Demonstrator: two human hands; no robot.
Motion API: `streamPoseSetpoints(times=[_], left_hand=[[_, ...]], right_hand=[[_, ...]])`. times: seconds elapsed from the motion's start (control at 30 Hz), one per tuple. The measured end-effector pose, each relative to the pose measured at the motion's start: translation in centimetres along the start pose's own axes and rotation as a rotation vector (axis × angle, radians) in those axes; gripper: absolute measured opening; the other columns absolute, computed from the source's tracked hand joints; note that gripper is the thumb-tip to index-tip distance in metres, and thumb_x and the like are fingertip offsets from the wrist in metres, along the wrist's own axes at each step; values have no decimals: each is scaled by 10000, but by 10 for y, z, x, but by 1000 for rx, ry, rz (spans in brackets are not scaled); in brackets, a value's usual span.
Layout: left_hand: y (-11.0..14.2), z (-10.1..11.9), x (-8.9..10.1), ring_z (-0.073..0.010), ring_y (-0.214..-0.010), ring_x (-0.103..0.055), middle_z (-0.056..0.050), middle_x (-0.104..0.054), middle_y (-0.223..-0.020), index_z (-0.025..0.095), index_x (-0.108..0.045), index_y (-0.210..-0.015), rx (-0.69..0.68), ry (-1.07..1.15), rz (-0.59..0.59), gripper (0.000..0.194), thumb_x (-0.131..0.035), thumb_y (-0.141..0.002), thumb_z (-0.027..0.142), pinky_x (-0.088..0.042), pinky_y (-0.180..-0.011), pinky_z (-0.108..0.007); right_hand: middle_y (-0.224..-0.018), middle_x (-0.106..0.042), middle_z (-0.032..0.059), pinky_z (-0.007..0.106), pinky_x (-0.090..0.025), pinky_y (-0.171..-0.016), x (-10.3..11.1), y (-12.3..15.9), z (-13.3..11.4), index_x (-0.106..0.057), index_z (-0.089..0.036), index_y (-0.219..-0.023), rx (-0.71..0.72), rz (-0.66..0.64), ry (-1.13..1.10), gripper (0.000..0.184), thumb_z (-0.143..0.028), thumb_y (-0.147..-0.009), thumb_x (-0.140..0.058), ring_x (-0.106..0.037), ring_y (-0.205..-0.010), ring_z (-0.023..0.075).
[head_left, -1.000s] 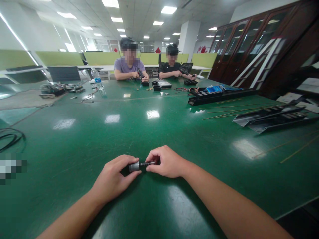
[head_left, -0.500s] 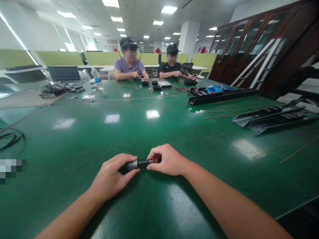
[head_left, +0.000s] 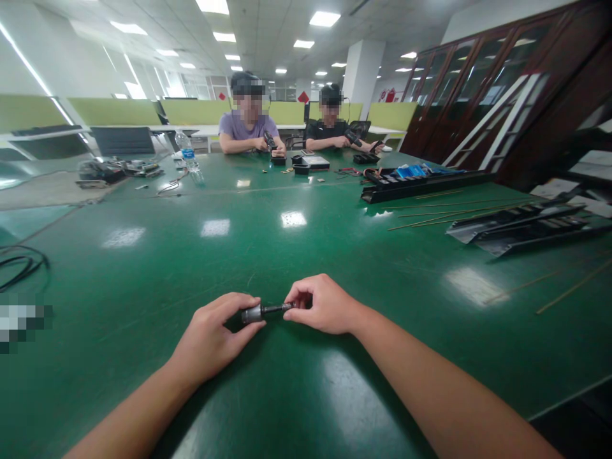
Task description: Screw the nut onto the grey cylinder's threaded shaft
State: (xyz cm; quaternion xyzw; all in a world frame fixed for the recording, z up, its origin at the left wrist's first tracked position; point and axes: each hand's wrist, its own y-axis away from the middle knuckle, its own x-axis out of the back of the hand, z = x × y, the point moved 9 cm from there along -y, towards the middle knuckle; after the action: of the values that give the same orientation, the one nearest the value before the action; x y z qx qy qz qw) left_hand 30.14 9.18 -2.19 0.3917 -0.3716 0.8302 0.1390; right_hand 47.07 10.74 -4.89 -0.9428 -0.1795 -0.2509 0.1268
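A small metal part (head_left: 261, 312), a silver barrel with a thin dark shaft sticking out to the right, is held just above the green table (head_left: 296, 255). My left hand (head_left: 213, 338) is closed round the silver barrel end. The fingertips of my right hand (head_left: 322, 305) pinch the dark shaft's far end. Both forearms reach in from the bottom of the head view.
Two people sit at the far side of the table with small tools and black boxes (head_left: 301, 167). Long black trays (head_left: 421, 183) and thin rods (head_left: 444, 213) lie on the right. A water bottle (head_left: 187, 153) stands far left, and a black cable (head_left: 19, 268) lies at the left edge.
Both hands have shifted slightly up and left with the part. The grip on each end looks the same.
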Motion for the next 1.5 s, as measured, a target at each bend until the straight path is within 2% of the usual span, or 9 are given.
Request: streamPoseSetpoints(times=[0.47, 1.1, 1.5], left_hand=[[3, -9, -3, -144, -925, -687, 4, -714, -1037, 253, -644, -1107, 25, -12, -28, 288, -725, -840, 321, -551, -860, -253], [3, -11, -2, -152, -935, -684, -1, -713, -1040, 252, -644, -1110, 40, -12, -30, 295, -726, -837, 330, -543, -865, -263], [1, -24, 4, -170, -894, -668, 6, -701, -992, 268, -647, -1085, 163, -5, -36, 292, -710, -837, 409, -519, -820, -284]], right_hand=[[-673, -652, 6, 222, -444, -576, 4, 0, 3, -725, -141, -813, -16, 13, 20, 148, -259, -734, -765, -579, -598, 118], [-677, -653, 7, 216, -444, -575, 7, 0, 4, -722, -140, -808, -27, 17, 10, 144, -261, -739, -757, -580, -606, 117], [-688, -665, 13, 221, -459, -593, 14, 0, 7, -721, -143, -808, -18, 26, 42, 145, -260, -731, -760, -597, -623, 124]])
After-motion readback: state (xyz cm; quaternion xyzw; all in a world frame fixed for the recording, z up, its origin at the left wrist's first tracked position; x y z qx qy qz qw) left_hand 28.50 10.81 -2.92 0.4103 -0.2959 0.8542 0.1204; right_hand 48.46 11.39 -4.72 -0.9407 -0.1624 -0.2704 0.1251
